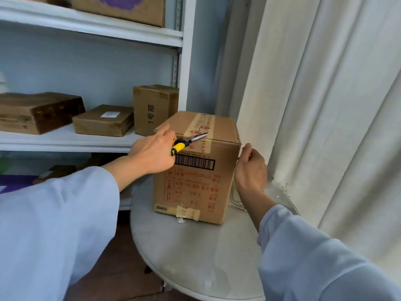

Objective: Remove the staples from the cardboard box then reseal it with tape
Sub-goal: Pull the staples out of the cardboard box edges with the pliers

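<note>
The cardboard box (195, 170) is stood on the round worktop (195, 257), its top seam covered by old printed tape (202, 124). Yellow-handled pliers (188, 141) are gripped in the left hand (152, 153), their tips laid at the front top edge on the tape. The box's right corner is steadied by the right hand (250, 168), fingers curled against it. The staple-removal step appears to be in hand; next, the tips would need to be worked under a staple, though none can be made out.
</note>
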The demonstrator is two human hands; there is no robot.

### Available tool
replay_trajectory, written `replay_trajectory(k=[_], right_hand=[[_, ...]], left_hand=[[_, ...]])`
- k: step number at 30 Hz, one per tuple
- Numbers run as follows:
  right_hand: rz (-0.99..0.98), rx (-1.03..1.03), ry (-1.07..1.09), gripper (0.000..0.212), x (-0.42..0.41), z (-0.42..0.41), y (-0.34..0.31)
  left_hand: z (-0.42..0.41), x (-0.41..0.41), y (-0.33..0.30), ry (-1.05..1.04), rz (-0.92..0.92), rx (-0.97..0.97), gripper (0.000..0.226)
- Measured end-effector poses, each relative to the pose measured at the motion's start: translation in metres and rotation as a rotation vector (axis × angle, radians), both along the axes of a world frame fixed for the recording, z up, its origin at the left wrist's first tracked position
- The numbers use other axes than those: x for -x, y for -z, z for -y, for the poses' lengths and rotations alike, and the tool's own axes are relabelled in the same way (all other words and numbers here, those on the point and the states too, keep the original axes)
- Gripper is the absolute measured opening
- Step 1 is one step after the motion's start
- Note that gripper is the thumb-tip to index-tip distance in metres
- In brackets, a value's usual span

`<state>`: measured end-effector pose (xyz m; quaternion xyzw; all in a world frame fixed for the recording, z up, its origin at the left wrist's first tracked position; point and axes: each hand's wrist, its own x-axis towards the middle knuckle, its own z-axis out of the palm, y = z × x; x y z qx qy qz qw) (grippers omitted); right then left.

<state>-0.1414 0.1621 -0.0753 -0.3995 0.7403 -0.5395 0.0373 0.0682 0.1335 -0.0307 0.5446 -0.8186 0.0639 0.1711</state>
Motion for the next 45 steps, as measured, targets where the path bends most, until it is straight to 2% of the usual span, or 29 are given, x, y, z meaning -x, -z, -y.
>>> replay_trajectory(k=[2,6,9,11,14,16,19,21,24,29,33,36,39,45], right_hand=[[0.022,0.034,0.022,0.052,-0.008,-0.002,0.003],[0.066,0.088,0.069,0.050,-0.020,-0.001,0.007],[0.156,0.096,-0.111,0.050,-0.026,0.009,0.010],[0.177,0.085,-0.247,0.054,-0.032,0.019,0.011],[0.043,0.069,-0.343,0.066,-0.051,0.023,0.002],[-0.134,0.072,-0.445,0.076,-0.066,0.019,-0.005],[-0.352,0.006,-0.576,0.111,-0.086,0.017,-0.007],[-0.325,-0.047,-0.538,0.127,-0.090,0.019,-0.006],[-0.219,-0.122,-0.491,0.140,-0.094,0.019,0.000],[-0.231,-0.156,-0.458,0.133,-0.097,0.025,0.008],[-0.236,-0.115,-0.513,0.120,-0.075,0.031,0.007],[-0.142,-0.041,-0.625,0.111,-0.049,0.032,0.007],[-0.058,-0.047,-0.747,0.108,-0.020,0.030,0.005],[-0.098,-0.096,-0.834,0.107,-0.003,0.036,0.005]], left_hand=[[0.006,-0.008,0.003,0.035,0.003,-0.040,0.047],[0.009,-0.020,-0.008,0.038,-0.095,0.072,0.037],[0.002,-0.025,-0.022,0.092,-0.134,0.082,0.030],[0.000,-0.028,-0.035,0.182,-0.158,-0.013,0.029],[0.007,-0.038,-0.048,0.146,-0.136,-0.047,0.032],[0.009,-0.046,-0.042,0.052,-0.091,-0.023,0.035],[0.009,-0.045,-0.026,0.016,-0.099,0.002,0.038],[0.011,-0.040,-0.023,0.024,-0.124,0.016,0.040],[0.016,-0.033,-0.020,0.021,-0.188,-0.002,0.045],[0.017,-0.020,-0.018,0.057,-0.281,0.038,0.039],[0.018,-0.023,-0.025,0.125,-0.193,-0.011,0.038],[0.016,-0.028,-0.020,0.167,-0.159,0.014,0.036],[0.014,-0.030,-0.013,0.209,-0.101,-0.017,0.032],[0.016,-0.030,-0.023,0.225,0.071,0.013,0.027]])
